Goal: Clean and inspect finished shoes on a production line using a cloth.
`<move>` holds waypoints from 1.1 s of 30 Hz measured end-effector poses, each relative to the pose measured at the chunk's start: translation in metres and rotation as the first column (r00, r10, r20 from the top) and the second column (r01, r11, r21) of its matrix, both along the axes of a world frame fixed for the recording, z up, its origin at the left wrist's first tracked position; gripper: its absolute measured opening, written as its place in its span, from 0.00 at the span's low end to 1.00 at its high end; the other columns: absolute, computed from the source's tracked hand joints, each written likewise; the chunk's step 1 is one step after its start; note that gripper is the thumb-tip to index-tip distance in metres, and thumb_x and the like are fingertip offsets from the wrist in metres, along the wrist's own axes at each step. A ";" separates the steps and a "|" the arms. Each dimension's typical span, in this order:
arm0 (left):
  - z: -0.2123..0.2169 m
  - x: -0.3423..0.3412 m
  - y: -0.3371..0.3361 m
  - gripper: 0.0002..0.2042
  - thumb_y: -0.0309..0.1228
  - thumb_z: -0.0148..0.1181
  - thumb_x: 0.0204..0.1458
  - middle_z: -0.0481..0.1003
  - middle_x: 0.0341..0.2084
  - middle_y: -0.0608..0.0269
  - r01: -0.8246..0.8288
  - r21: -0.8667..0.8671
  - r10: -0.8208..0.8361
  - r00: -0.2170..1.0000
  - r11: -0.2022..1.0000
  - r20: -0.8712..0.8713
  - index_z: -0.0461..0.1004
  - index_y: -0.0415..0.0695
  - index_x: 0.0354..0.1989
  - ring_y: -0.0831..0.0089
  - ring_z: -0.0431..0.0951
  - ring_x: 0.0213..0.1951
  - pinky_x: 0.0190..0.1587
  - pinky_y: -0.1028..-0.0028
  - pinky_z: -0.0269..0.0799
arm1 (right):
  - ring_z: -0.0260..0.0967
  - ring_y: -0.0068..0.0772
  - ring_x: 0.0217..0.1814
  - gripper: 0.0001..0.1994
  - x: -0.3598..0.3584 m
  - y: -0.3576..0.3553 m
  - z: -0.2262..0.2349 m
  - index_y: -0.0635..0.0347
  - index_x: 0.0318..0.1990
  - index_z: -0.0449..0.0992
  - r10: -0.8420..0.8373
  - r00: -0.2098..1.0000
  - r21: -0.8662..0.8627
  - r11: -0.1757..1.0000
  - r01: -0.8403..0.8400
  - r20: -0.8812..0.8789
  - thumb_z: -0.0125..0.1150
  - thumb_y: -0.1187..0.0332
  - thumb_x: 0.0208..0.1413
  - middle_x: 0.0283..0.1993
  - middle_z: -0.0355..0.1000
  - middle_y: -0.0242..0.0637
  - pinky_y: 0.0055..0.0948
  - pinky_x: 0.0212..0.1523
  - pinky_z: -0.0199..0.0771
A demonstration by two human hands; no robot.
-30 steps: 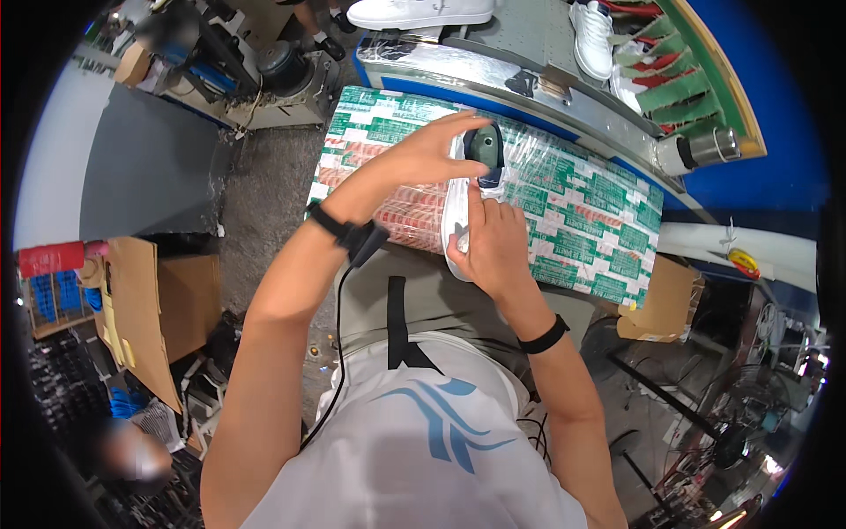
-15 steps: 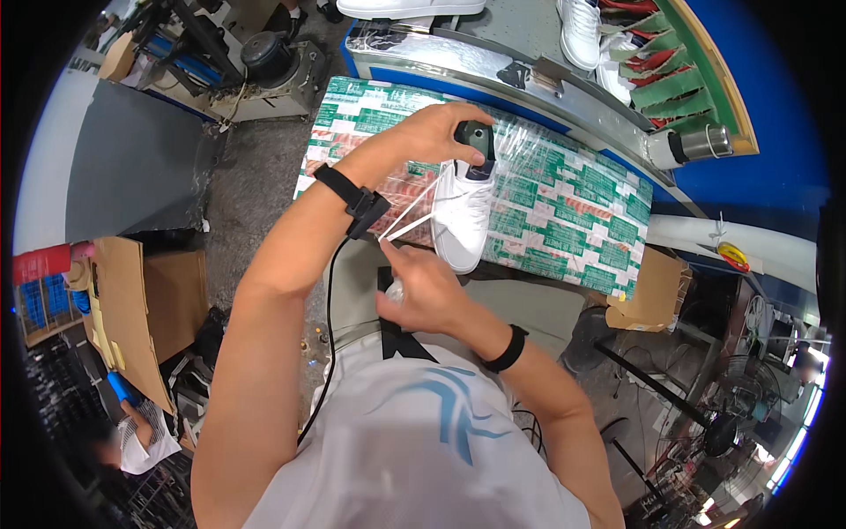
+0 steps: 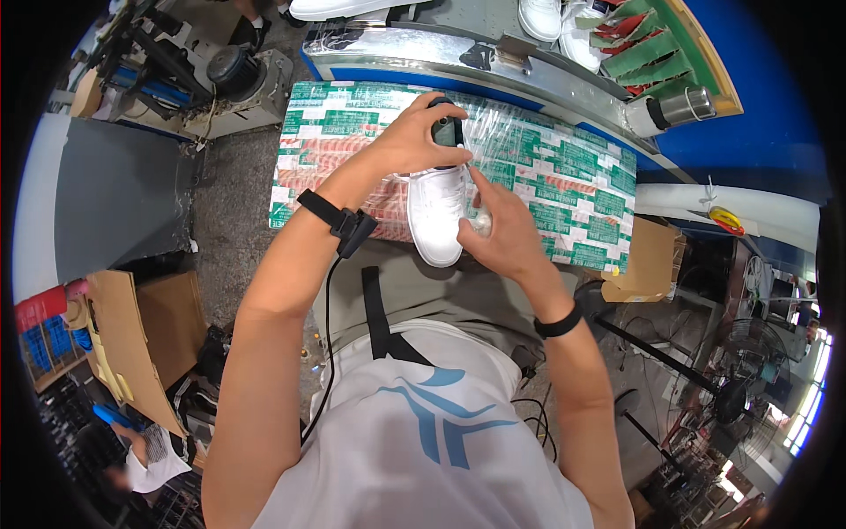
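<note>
A white sneaker [image 3: 436,212] with a dark collar lies toe toward me on a box wrapped in green, white and red printed tape under clear film. My left hand [image 3: 414,137] is closed round its heel and collar, thumb along the near side of the opening. By the sneaker's right side is my right hand [image 3: 509,231], index fingertip close to the collar and laces. Its other fingers curl round a small pale item [image 3: 481,221], too unclear to name. Whether this hand also holds a lace end cannot be made out.
Behind the wrapped box [image 3: 538,176] runs a metal-edged conveyor [image 3: 423,42] with more white shoes [image 3: 539,18]. A green rack [image 3: 648,66] stands at far right. Cardboard boxes [image 3: 648,256] sit on both sides. At lower left another person [image 3: 154,458] is at work.
My right hand has moved from the sneaker's left side, where it drew white laces taut, across to its right side. My left hand still grips the heel.
</note>
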State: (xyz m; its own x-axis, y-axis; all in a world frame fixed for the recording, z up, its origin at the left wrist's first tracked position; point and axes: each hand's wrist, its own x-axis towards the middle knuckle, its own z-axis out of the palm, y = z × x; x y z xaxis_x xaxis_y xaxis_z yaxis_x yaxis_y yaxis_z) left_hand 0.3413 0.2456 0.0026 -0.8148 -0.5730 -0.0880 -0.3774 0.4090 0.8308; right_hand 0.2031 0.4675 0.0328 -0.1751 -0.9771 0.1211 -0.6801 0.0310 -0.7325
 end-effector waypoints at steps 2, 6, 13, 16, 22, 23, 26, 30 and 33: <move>-0.004 0.008 -0.002 0.33 0.43 0.85 0.49 0.63 0.78 0.40 -0.053 0.058 0.057 0.996 0.997 -0.075 0.82 0.53 0.66 0.41 0.66 0.78 0.77 0.49 0.66 | 0.79 0.55 0.49 0.40 -0.002 0.002 0.028 0.77 0.74 0.70 0.179 0.921 0.160 0.978 -0.130 -0.345 0.72 0.61 0.56 0.43 0.78 0.49 0.49 0.53 0.79; -0.015 0.022 -0.012 0.32 0.40 0.83 0.50 0.66 0.77 0.43 -0.045 0.071 0.057 0.982 0.996 -0.178 0.83 0.53 0.66 0.44 0.65 0.79 0.78 0.50 0.64 | 0.79 0.55 0.48 0.39 0.005 0.036 0.104 0.74 0.73 0.72 0.268 0.898 0.305 0.938 -0.162 -0.348 0.72 0.60 0.56 0.42 0.79 0.49 0.50 0.51 0.79; -0.016 0.006 -0.002 0.32 0.40 0.83 0.51 0.65 0.77 0.46 -0.069 -0.033 0.064 0.990 0.997 -0.128 0.82 0.52 0.67 0.45 0.70 0.75 0.74 0.55 0.71 | 0.79 0.54 0.48 0.39 -0.006 0.057 0.046 0.72 0.74 0.72 0.047 0.999 0.325 0.945 -0.040 -0.013 0.73 0.60 0.58 0.44 0.79 0.48 0.47 0.52 0.79; -0.017 0.007 -0.003 0.33 0.43 0.83 0.52 0.64 0.77 0.46 -0.069 -0.051 0.064 0.993 0.996 -0.103 0.81 0.53 0.67 0.44 0.70 0.76 0.74 0.54 0.72 | 0.79 0.52 0.50 0.39 0.007 0.025 0.009 0.72 0.75 0.71 -0.062 0.993 0.111 0.992 0.051 0.099 0.73 0.62 0.58 0.47 0.79 0.47 0.45 0.54 0.79; -0.016 0.003 0.004 0.34 0.46 0.83 0.51 0.64 0.77 0.43 -0.101 -0.088 0.092 0.990 0.991 -0.103 0.81 0.54 0.68 0.42 0.70 0.75 0.74 0.53 0.71 | 0.80 0.50 0.56 0.40 0.011 0.012 -0.008 0.73 0.76 0.70 -0.104 0.972 0.128 0.989 0.077 0.211 0.73 0.62 0.57 0.52 0.80 0.47 0.43 0.60 0.79; -0.015 0.002 0.005 0.34 0.46 0.83 0.51 0.64 0.77 0.42 -0.103 -0.103 0.094 0.992 0.989 -0.084 0.81 0.55 0.68 0.42 0.70 0.75 0.75 0.52 0.71 | 0.80 0.50 0.56 0.40 0.010 0.013 -0.007 0.73 0.76 0.70 -0.089 0.980 0.132 0.989 0.066 0.180 0.73 0.61 0.57 0.51 0.80 0.47 0.44 0.60 0.79; -0.017 0.004 0.003 0.34 0.46 0.84 0.51 0.65 0.76 0.42 -0.110 -0.135 0.098 0.991 0.985 -0.088 0.81 0.55 0.67 0.41 0.70 0.75 0.74 0.52 0.71 | 0.80 0.51 0.56 0.40 0.007 0.013 -0.005 0.74 0.76 0.70 -0.072 0.985 0.145 0.988 0.049 0.159 0.73 0.61 0.57 0.51 0.80 0.48 0.44 0.60 0.79; -0.015 0.000 0.007 0.34 0.47 0.84 0.50 0.67 0.75 0.42 -0.121 -0.166 0.110 0.991 0.979 -0.070 0.82 0.55 0.67 0.41 0.70 0.75 0.74 0.52 0.71 | 0.80 0.52 0.55 0.40 0.008 0.012 -0.010 0.74 0.75 0.70 -0.081 0.981 0.101 0.993 0.064 0.175 0.72 0.61 0.57 0.50 0.80 0.48 0.44 0.59 0.79; -0.018 0.000 0.004 0.34 0.47 0.84 0.50 0.66 0.76 0.41 -0.106 -0.127 0.094 0.991 0.986 -0.094 0.82 0.54 0.67 0.41 0.70 0.75 0.75 0.52 0.71 | 0.79 0.53 0.52 0.41 0.009 0.013 -0.005 0.75 0.74 0.71 -0.043 0.996 0.120 0.992 0.033 0.084 0.74 0.61 0.54 0.48 0.79 0.50 0.48 0.56 0.79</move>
